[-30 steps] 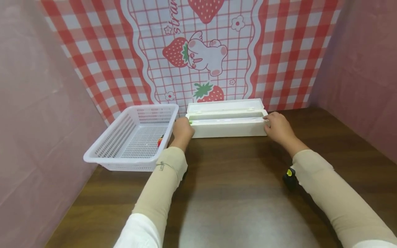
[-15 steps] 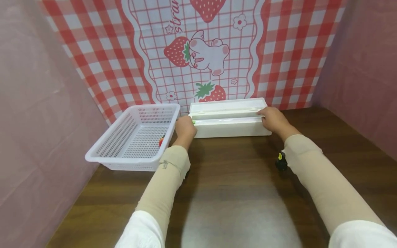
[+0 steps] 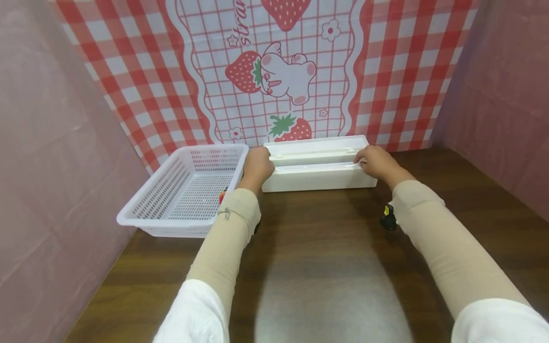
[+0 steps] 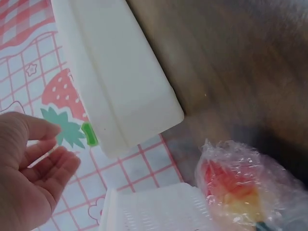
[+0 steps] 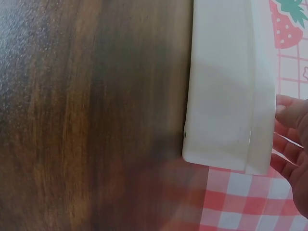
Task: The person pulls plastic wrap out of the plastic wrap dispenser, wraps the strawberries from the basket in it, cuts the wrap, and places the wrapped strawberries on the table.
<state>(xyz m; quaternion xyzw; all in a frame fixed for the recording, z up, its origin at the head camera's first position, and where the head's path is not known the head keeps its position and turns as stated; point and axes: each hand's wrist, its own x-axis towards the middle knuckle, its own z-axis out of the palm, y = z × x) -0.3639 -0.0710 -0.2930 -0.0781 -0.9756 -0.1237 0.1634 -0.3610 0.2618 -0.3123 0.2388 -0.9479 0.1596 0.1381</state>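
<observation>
A long white plastic wrap dispenser box (image 3: 319,178) stands against the back cloth, its lid (image 3: 317,145) tipped back. Clear shiny film shows along its opening. At its left end is my left hand (image 3: 258,166); in the left wrist view the fingers are loosely bent and apart from the box, close to a small green tab (image 4: 89,134). My right hand (image 3: 378,165) reaches over the right end. In the right wrist view its thumb (image 5: 288,111) and fingertips touch the box edge, spread apart. Whether they touch the film is hidden.
A white perforated basket (image 3: 165,222) stands left of the box. Next to it lies a red and yellow thing wrapped in clear plastic (image 4: 236,195), partly hidden behind the left arm in the head view. A checked strawberry cloth (image 3: 287,81) hangs behind the brown table (image 3: 321,238).
My right hand has moved left and inward from the box's right end, to the opening. The left hand has risen slightly along the left end. The box has shifted slightly right.
</observation>
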